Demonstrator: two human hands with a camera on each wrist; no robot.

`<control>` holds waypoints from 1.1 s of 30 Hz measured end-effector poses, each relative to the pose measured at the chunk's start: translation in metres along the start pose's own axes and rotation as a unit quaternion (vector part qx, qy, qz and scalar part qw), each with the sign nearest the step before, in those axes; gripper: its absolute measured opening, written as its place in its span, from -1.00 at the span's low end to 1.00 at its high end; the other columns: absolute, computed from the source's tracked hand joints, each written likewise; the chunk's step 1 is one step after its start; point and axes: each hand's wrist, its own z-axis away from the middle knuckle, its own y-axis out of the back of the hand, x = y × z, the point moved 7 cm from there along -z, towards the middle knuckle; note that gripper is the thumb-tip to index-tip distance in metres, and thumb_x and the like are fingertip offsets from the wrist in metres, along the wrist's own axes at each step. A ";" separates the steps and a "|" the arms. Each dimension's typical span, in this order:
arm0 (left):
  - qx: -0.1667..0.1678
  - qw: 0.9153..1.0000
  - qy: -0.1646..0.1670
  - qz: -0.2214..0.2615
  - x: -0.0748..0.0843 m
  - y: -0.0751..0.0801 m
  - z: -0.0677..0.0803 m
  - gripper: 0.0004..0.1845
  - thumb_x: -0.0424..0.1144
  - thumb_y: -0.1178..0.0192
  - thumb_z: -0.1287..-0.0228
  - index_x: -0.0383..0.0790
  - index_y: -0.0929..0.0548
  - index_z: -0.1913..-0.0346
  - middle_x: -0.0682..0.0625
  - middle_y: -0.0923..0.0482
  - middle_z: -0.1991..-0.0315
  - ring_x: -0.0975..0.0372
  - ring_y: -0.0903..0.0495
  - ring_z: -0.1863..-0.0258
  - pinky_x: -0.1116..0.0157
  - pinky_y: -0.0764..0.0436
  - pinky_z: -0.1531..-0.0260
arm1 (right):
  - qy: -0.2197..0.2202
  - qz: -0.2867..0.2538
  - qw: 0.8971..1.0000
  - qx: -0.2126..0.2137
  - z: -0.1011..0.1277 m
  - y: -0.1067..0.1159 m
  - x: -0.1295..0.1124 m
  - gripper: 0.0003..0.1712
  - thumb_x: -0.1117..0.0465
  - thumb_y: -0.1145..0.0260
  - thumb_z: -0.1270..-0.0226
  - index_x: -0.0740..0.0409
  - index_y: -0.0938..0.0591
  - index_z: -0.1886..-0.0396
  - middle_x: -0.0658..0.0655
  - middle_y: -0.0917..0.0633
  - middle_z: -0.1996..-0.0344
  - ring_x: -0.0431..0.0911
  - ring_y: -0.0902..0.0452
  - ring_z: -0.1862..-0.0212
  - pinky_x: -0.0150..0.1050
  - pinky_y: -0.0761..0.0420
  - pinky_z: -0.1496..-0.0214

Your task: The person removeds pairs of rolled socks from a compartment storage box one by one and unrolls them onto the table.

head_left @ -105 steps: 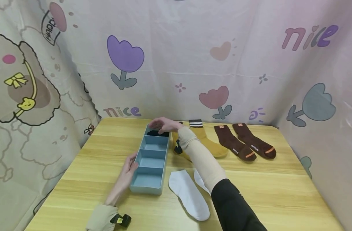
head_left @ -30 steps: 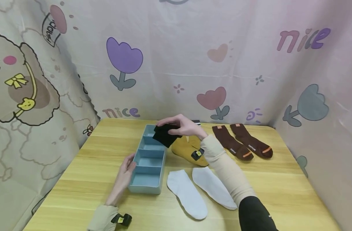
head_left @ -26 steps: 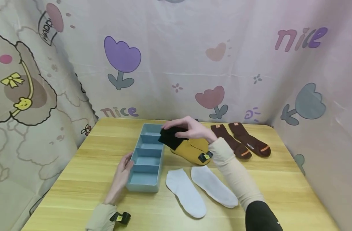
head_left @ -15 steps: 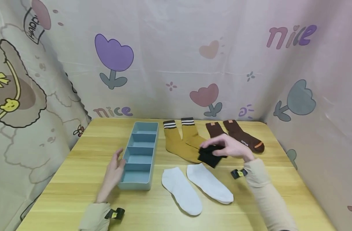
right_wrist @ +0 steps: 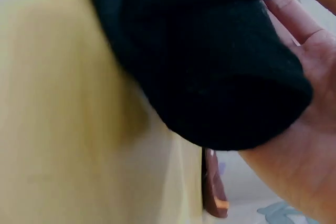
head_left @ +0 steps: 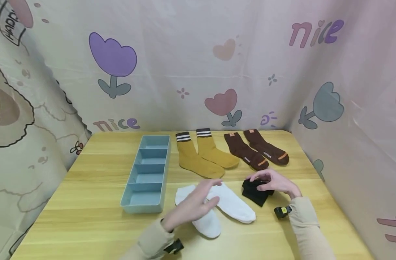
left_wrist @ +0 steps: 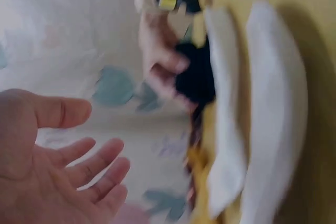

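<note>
Nearest the bottom edge of the head view, your left hand hovers over the pair of white socks, which lie flat side by side on the desk at lower centre; its fingers are spread and relaxed, holding nothing, as the left wrist view confirms with an open palm. Whether the hand touches the near white sock, you cannot tell. Just right of it, at lower right of centre, your right hand grips the black sock, a folded bundle pressed down onto the desk beside the right-hand white sock; the fingers curl over its top, and the right wrist view shows the dark knit filling the palm with the thumb side wrapped round it. To the left of the white socks, at centre left, stands the blue divider tray, long and narrow, running away from you, with four compartments that show only their bare floors. Farther back, at centre, the mustard socks with striped cuffs lie side by side, toes angled to the right. Right of those, near the far edge of the desk, the brown socks with orange marks lie the same way. Behind everything hangs the printed curtain with tulips and hearts.
</note>
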 end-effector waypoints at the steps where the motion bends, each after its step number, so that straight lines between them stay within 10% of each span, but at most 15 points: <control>1: -0.029 1.000 -0.005 0.008 0.000 -0.012 -0.008 -0.45 -0.22 -0.07 -0.50 -0.19 -0.30 -0.48 -0.07 -0.46 -0.37 0.08 -0.37 -0.43 0.00 -0.38 -0.42 | 0.006 0.004 1.000 0.007 0.002 0.000 0.001 -0.70 0.46 -0.37 -0.24 0.26 -0.66 0.02 0.46 -0.62 -0.19 -0.26 -0.59 -0.25 -0.49 -0.51 -0.24; 5: -0.095 0.994 0.006 0.057 -0.006 -0.050 -0.041 -0.44 -0.21 -0.08 -0.50 -0.16 -0.27 -0.49 -0.03 -0.46 -0.39 0.13 -0.38 -0.44 0.11 -0.38 -0.44 | 0.011 0.023 0.999 0.047 0.011 0.001 0.004 -0.68 0.43 -0.41 -0.22 0.20 -0.71 0.02 0.40 -0.65 -0.15 -0.35 -0.57 -0.21 -0.46 -0.55 -0.18; 13: -0.105 0.991 -0.018 0.086 -0.006 -0.093 -0.078 -0.39 -0.34 -0.20 -0.36 -0.20 -0.30 -0.44 -0.08 -0.41 -0.41 0.05 -0.45 -0.38 0.26 -0.41 -0.39 | -0.015 0.028 0.994 0.103 0.024 -0.003 0.009 -0.66 0.38 -0.46 -0.19 0.25 -0.73 0.00 0.26 -0.60 0.06 -0.33 -0.47 -0.02 -0.45 -0.50 -0.09; 33: -0.184 0.980 -0.035 0.067 0.004 -0.100 -0.083 -0.27 -0.72 0.08 -0.22 -0.38 -0.08 -0.46 -0.28 -0.41 -0.41 -0.03 -0.42 -0.42 0.27 -0.41 -0.40 | 0.024 -0.079 0.997 -0.009 0.046 -0.002 0.017 -0.39 0.52 -0.22 -0.30 0.48 -0.40 -0.36 0.07 -0.46 -0.34 -0.38 -0.32 -0.33 -0.53 -0.32 -0.32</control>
